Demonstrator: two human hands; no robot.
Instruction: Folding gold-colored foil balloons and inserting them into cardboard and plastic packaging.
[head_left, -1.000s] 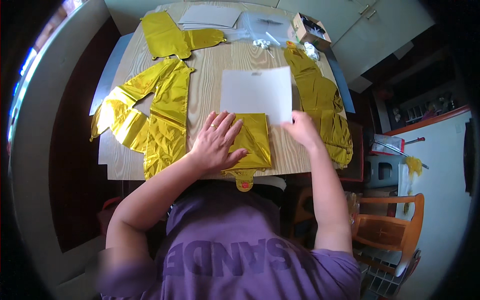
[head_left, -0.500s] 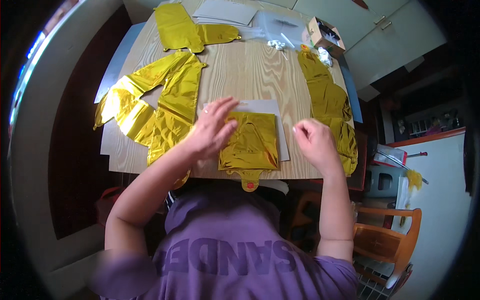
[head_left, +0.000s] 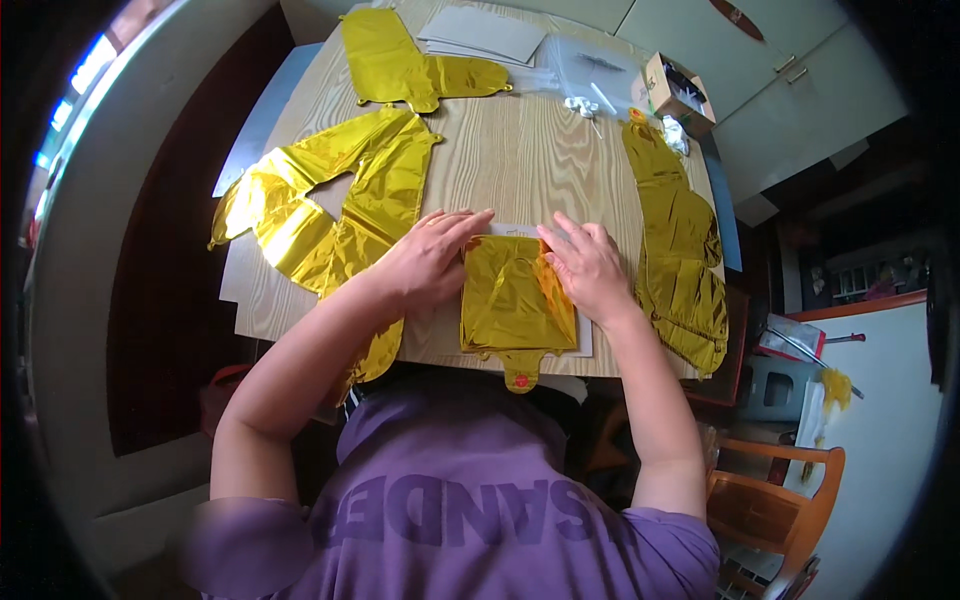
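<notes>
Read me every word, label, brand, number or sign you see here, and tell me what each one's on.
Purple shirt: large dark capital letters across the chest; I don't copy out wording.
Folded gold foil: a round red mark on its near tab, too small to read.
Long gold foil at right: an orange-red mark at its far end, also too small.
Elsewhere, I can make out nothing legible.

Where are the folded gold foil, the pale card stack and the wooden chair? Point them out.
Folded gold foil (head_left: 514, 300): head view, middle of its top face.
Pale card stack (head_left: 485, 33): head view, its uppermost card.
Wooden chair (head_left: 757, 494): head view, its backrest panel.
</notes>
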